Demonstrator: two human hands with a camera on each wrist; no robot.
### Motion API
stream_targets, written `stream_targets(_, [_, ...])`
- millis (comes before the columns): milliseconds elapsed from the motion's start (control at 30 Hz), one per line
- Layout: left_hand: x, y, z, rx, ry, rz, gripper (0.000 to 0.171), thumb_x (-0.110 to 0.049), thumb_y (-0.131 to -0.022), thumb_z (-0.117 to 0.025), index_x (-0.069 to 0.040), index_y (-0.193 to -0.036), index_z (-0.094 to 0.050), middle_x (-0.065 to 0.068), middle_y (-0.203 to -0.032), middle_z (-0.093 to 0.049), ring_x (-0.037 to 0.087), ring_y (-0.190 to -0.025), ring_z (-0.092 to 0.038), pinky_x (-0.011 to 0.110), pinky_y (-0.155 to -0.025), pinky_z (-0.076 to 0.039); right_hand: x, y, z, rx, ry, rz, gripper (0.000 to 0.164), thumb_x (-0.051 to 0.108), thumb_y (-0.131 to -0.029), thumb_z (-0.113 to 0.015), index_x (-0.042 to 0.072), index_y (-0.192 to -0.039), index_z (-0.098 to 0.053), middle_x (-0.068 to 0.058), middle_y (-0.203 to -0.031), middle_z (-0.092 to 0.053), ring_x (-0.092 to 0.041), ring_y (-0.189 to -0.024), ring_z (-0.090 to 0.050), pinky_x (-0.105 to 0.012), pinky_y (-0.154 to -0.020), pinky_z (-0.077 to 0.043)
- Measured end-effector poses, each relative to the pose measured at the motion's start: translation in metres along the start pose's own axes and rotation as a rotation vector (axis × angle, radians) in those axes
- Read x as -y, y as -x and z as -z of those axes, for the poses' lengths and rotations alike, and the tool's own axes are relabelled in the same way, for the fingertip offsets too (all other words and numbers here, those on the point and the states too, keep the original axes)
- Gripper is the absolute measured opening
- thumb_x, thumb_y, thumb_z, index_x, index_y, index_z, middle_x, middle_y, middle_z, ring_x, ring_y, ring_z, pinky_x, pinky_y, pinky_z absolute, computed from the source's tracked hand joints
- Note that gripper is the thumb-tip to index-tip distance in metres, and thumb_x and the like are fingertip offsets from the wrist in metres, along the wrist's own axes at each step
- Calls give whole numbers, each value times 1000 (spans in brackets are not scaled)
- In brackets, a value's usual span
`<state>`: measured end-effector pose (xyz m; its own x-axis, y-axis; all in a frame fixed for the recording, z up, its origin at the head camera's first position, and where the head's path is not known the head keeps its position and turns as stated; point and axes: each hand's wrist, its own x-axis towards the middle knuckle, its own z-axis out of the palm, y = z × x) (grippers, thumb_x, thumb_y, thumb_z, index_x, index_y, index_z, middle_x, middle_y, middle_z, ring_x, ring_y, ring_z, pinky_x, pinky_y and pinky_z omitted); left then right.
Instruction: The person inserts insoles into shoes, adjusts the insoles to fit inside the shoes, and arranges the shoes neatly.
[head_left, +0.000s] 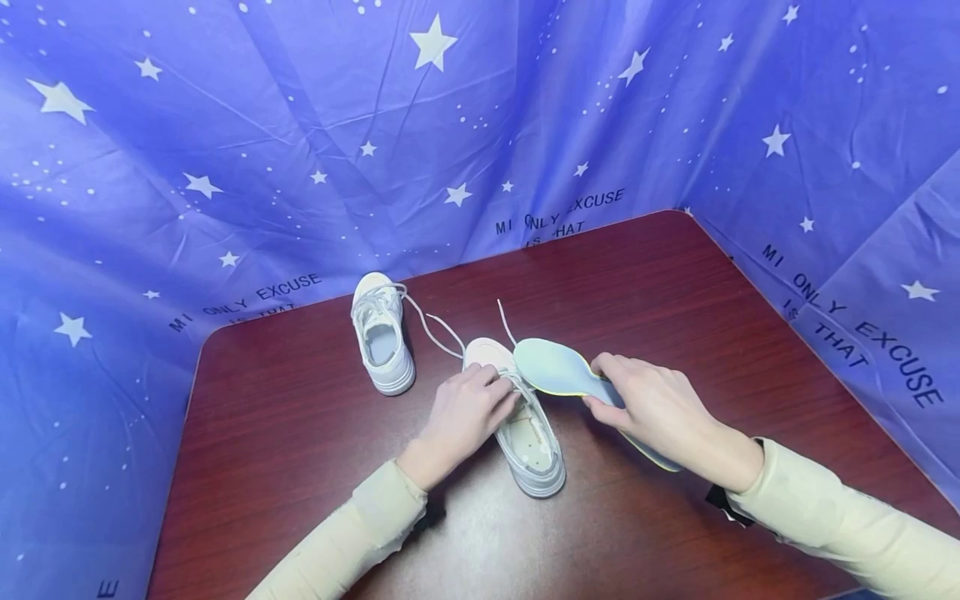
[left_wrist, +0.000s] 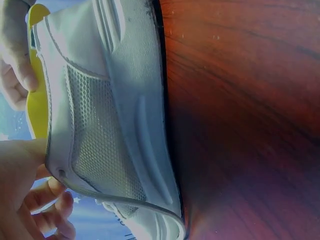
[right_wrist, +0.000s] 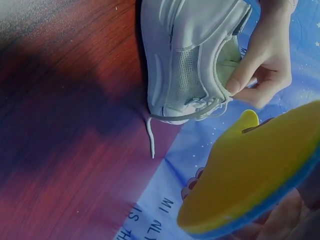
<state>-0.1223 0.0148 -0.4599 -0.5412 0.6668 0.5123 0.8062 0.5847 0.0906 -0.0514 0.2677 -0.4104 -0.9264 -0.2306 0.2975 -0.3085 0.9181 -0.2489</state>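
A white lace-up sneaker stands upright on the table, its bare inner sole visible through the opening. My left hand pinches the sneaker at the top of its lacing, near the tongue. The right hand grips a shoe insole around its middle, just right of the sneaker. The insole is pale blue on top; its yellow underside faces the right wrist camera. In the left wrist view, the sneaker's mesh side fills the middle, with part of the yellow insole behind it.
A second white sneaker stands to the left, near the table's back edge, with a grey insole inside. Loose shoelaces trail over the dark red wooden table. A blue star-printed curtain hangs behind the table and at its sides.
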Motion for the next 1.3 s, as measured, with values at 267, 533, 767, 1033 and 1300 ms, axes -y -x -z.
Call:
stream_targets(267, [12,-2,-6,-31,214,179,11,-18,-90,-63,-13,-80,-64,1,-79,-55,10,-65,-52,28,-54,-48,-2,0,-1,-10,3,2,31,34,-76,-72,14,-98,-61,0,-75,-63,-14,-61,-50,-33,-43,-42])
stream_targets(533, [21,-10,-4,-8,256,316,16,-17,-89,-61,-12,-73,-62,0,-72,-57,10,-64,-52,32,-53,-47,-2,1,3,-5,5,-4,30,34,-77,-71,16,-98,-62,4,-74,-60,-13,-62,-50,-31,-44,-41])
stream_targets(767, [18,-14,-1,42,264,345,18,-19,-91,-58,-12,-74,-61,0,-76,-60,14,-72,-54,35,-62,-48,-1,4,5,23,21,48,27,32,-76,-72,16,-95,-62,6,-71,-54,-11,-63,-47,-28,-44,-38])
stream_targets(1033, [16,-15,1,48,248,376,19,-22,-90,-58,-16,-72,-61,-4,-77,-61,11,-71,-54,34,-59,-48,7,4,9,69,6,134,22,30,-76,-72,18,-85,-55,10,-65,-43,-8,-60,-40,-25,-46,-34])
stream_targets(1300, [15,-15,1,-9,249,322,16,-18,-85,-61,-15,-70,-59,-4,-74,-59,11,-67,-52,32,-56,-45,12,-7,15,156,10,208,28,26,-73,-72,17,-74,-46,10,-61,-37,-9,-54,-35,-25,-44,-30])
